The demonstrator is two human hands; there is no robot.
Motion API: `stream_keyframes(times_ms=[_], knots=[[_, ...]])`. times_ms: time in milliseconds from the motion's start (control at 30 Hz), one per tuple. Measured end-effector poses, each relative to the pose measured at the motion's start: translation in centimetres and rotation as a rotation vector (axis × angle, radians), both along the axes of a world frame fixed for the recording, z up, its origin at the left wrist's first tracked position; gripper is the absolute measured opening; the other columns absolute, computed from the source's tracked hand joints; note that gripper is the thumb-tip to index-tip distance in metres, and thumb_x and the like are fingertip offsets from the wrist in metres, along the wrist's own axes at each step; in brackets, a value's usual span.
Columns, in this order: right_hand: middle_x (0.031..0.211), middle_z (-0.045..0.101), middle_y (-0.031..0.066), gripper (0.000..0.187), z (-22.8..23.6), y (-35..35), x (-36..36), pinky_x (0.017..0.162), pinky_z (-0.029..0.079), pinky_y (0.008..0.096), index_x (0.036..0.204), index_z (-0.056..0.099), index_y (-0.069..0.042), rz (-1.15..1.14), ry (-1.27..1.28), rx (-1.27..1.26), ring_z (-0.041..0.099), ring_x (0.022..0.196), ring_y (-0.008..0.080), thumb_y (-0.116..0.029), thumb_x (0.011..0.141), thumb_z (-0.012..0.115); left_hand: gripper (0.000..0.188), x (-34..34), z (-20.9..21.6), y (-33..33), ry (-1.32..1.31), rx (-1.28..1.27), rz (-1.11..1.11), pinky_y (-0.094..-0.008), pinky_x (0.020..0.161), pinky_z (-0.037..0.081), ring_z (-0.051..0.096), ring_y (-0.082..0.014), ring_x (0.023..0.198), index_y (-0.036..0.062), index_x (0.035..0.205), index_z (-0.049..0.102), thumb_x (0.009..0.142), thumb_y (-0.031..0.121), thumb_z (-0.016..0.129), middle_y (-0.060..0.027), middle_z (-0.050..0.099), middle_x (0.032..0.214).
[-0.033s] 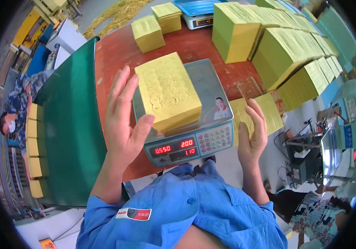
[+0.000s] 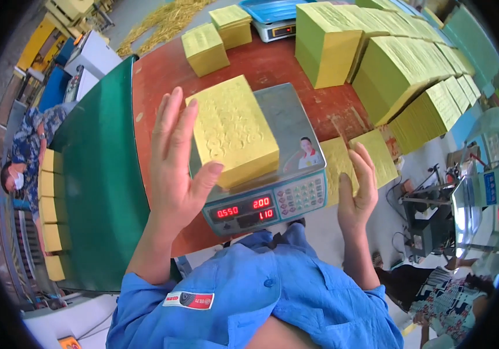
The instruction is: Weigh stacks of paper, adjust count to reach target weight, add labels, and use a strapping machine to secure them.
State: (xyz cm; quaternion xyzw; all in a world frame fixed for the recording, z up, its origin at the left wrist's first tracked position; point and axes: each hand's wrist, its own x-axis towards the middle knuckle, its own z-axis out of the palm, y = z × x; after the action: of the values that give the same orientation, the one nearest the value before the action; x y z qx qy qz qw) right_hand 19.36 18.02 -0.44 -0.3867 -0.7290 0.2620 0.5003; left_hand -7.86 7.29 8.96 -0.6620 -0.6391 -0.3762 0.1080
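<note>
A thick stack of embossed yellow paper sheets [image 2: 235, 125] rests on the steel pan of a digital scale [image 2: 284, 195], whose red display is lit. Along the stack's left side is my left hand [image 2: 177, 157], open, with fingers stretched and the thumb by the near left corner. Whether it touches the paper I cannot tell. My right hand [image 2: 359, 189] hovers right of the scale with nothing in it, thumb and fingers apart. Behind that hand lie flat yellow sheets [image 2: 375, 154].
Tall yellow paper stacks [image 2: 328, 49] line the right of the red table [image 2: 261, 61]. Two smaller stacks [image 2: 206, 49] and a blue-topped second scale [image 2: 275, 29] are at the back. A green surface [image 2: 101, 192] adjoins on the left, where a masked person [image 2: 25, 151] is beside more yellow stacks.
My left hand has shifted slightly right, its thumb now nearer the stack's front. My right hand has moved a little to the right. The stack sits slightly further left on the pan.
</note>
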Motion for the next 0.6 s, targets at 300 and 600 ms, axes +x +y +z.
stream_keyframes(times_ms=[300,600], knots=[[0.131,0.056,0.0195,0.041,-4.4,5.4,7.5,0.101,0.043,0.0396,0.121,0.058,0.001,-0.150,-0.107,-0.104,0.052,0.126,0.0332,0.010,0.081,0.056,0.067,-1.5,2.0,3.8,-0.149,-0.829,-0.199,-0.0443,0.115,0.023,0.033,-0.0320,0.140,0.0019,0.144,0.041,0.095,0.047,0.053,-0.0180,0.036,0.150],[0.114,0.063,0.0212,0.042,-8.8,10.0,4.3,0.088,0.051,0.0396,0.117,0.060,0.000,0.328,0.068,-0.260,0.063,0.105,0.0356,0.008,0.076,0.061,0.074,-18.1,-2.0,19.6,-0.258,-0.779,0.437,-0.0347,0.110,0.032,0.042,-0.0275,0.135,0.0017,0.147,0.034,0.093,0.046,0.058,-0.0194,0.043,0.146]])
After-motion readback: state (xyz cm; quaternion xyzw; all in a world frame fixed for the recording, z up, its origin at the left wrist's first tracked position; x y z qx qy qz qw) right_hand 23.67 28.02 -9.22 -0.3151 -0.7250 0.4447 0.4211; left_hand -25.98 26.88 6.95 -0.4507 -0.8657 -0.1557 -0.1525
